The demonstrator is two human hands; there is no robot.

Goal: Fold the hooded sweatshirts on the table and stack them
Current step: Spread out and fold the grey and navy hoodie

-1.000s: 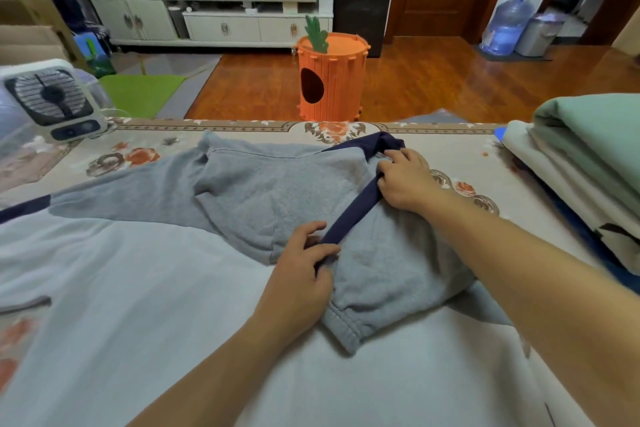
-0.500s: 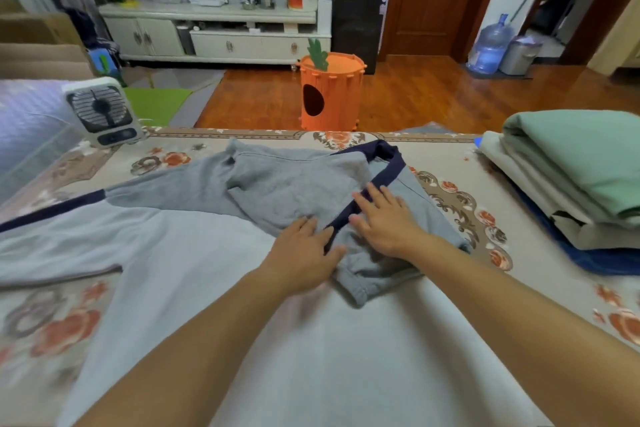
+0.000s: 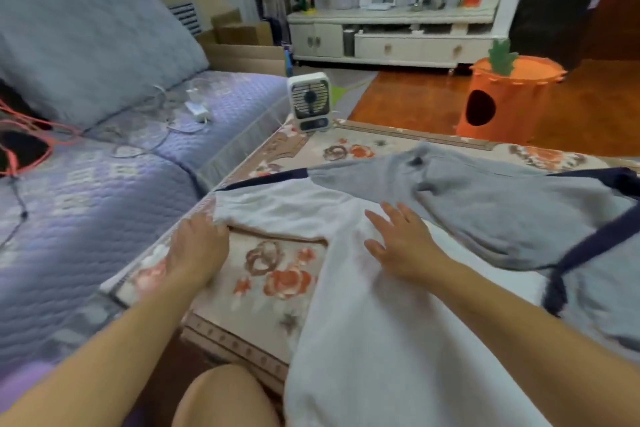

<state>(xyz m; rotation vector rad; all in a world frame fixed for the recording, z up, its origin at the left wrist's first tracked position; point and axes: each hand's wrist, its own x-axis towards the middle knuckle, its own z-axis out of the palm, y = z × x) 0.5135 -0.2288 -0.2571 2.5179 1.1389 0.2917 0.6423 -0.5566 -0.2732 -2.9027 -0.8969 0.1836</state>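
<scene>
The left hand point(image 3: 199, 246), left of centre in the frame, reaches to the end of the pale sleeve point(image 3: 277, 210) near the table's left edge; its fingers curl over the cuff, though blur hides whether they actually pinch it. The right hand point(image 3: 403, 243), at centre, lies flat with fingers spread wide, palm down on the hooded sweatshirt point(image 3: 381, 340), holding nothing. The sweatshirt's pale body runs from the centre down to the lower right of the frame, and its sleeve stretches toward the upper left. Its grey hood point(image 3: 502, 215), trimmed with a dark navy band point(image 3: 588, 250), lies bunched at the right of the frame.

The garment rests on a table point(image 3: 263, 274) covered with a beige cloth printed with orange flowers. A small white desk fan point(image 3: 310, 102) stands at the table's far left corner. To the left of the frame, a sofa point(image 3: 86, 166) in quilted lavender fabric carries a white charger point(image 3: 197, 111) and cables. At the upper right, an orange carrot-shaped pet house point(image 3: 509, 104) sits on a wooden floor, and behind it stands a white cabinet point(image 3: 391, 42). A bare knee point(image 3: 221, 395) shows at the bottom centre.
</scene>
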